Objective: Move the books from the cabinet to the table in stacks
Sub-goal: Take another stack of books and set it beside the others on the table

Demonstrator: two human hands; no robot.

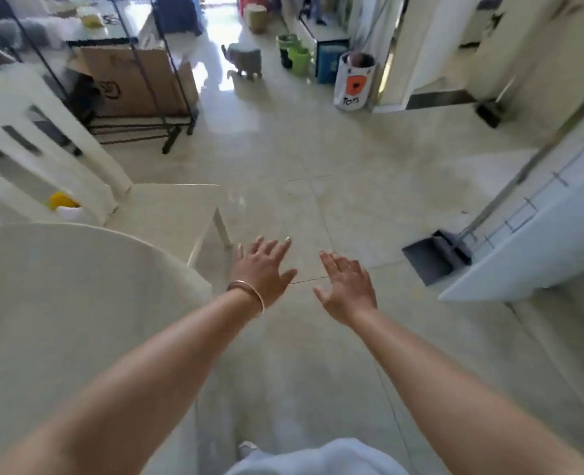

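A: Books, the items to be moved, appear nowhere in this view; no cabinet holding them can be identified either, so their position cannot be told.

B: State of the hands?

A: Both are bare and empty. Left hand [262, 269], with a thin metal bangle [247, 292] at the wrist, is spread flat, fingers apart, palm down. Right hand [347, 286] is likewise fully open. Neither grip holds or touches anything; both hang above the pale glossy tiled floor [318, 159], near each other.

B: And the counter?

A: A round cream-white counter [61, 303] fills the lower left. The part in view is bare; no stack shows on it. A cream chair [167, 214] stands just beside it.

B: Progress, then?

A: Judged from this view alone: no book delivered to the visible counter, none in hand. Either the work has not begun, or the person walks between trips; which one cannot be told. Fetching and stacking appear to remain.

B: Other items?

A: A grey dustpan [434, 255] leans at the right; a white fabric bin marked "TOYS" [352, 82] stands well apart, farther off.
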